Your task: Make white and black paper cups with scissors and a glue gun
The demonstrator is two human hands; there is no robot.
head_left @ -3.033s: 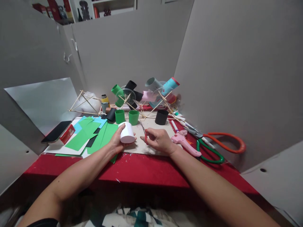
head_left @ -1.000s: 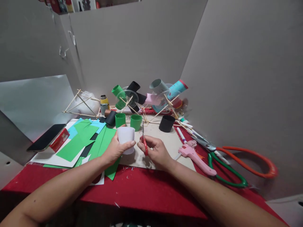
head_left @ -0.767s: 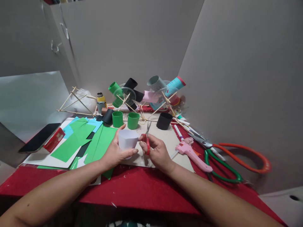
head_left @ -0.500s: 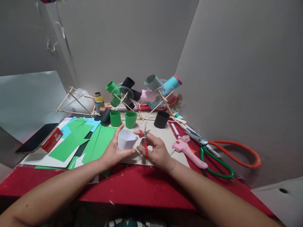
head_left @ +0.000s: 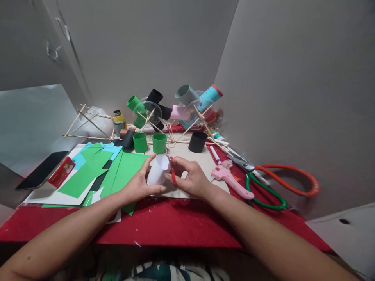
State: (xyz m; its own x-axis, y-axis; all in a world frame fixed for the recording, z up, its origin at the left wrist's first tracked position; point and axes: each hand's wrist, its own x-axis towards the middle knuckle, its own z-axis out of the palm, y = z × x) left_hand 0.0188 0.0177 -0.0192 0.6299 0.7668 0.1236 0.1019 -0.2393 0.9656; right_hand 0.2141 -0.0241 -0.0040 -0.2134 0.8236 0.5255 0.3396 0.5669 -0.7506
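Note:
A white paper cup (head_left: 157, 171) rests tilted in my left hand (head_left: 140, 183), thumb in front and fingers at its left side. My right hand (head_left: 191, 177) grips small red-handled scissors (head_left: 173, 175), whose blades point up along the cup's right edge. Whether the blades touch the paper I cannot tell. Just behind the cup stand two green paper cups, a left one (head_left: 140, 143) and a right one (head_left: 159, 144). A black paper cup (head_left: 198, 142) stands farther right on the pale board (head_left: 183, 157).
Green paper cutouts (head_left: 84, 171) and a phone (head_left: 42, 171) lie left. A stick-framed wheel (head_left: 148, 113) bearing paper cups stands behind. To the right are a pink glue gun (head_left: 233, 181) and large scissors, one orange-handled (head_left: 315, 185), one green-handled (head_left: 283, 205).
The scissors have come up to the white cup's right edge with my right hand. The cup has tipped to the right, and the whole view has shifted slightly.

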